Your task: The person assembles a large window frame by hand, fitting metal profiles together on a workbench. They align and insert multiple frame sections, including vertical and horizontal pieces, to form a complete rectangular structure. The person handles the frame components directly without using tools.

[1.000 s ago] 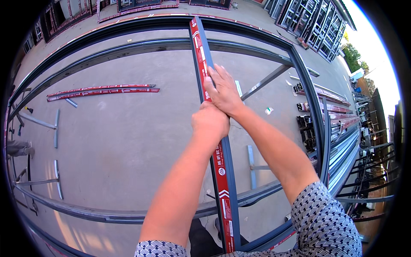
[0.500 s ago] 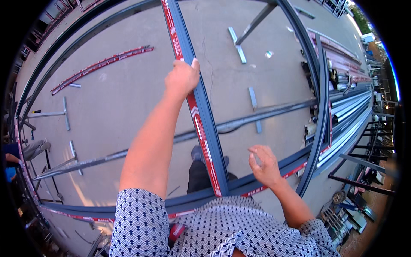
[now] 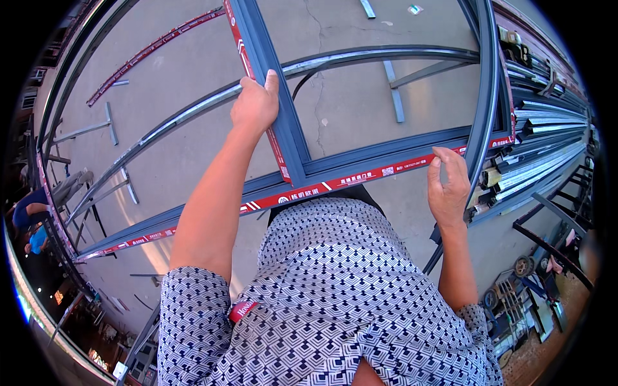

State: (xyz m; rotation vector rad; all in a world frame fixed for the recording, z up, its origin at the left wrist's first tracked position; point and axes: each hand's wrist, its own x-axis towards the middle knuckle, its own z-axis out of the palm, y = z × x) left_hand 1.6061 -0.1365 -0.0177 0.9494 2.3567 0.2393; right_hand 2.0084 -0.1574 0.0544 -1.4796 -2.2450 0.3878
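A large dark grey window or door frame of metal profiles with red protective tape lies in front of me. My left hand [image 3: 255,106] is wrapped round its crossbar [image 3: 288,128], thumb along the top, just above where the bar meets the near rail [image 3: 380,168]. That rail runs across close to my waist. Over its right part is my right hand [image 3: 449,190], fingers curled and thumb against the index finger. Whatever may be pinched there is hidden. Right of this hand, a long curved-looking grey profile [image 3: 484,116] crosses the frame's corner.
Beneath the frame, a steel support bar [image 3: 174,121] spans across on T-shaped feet [image 3: 394,93]. Red-taped strips [image 3: 154,50] lie on the floor at far left. Stacked profiles [image 3: 547,132] fill the right side, with a black metal rack [image 3: 553,235] nearer. Another person [image 3: 38,209] bends at the left edge.
My view has tilted, bringing the near rail and my shirt higher in the picture. My right hand has moved right and up to the rail. The left hand still grips the crossbar, nearer its end.
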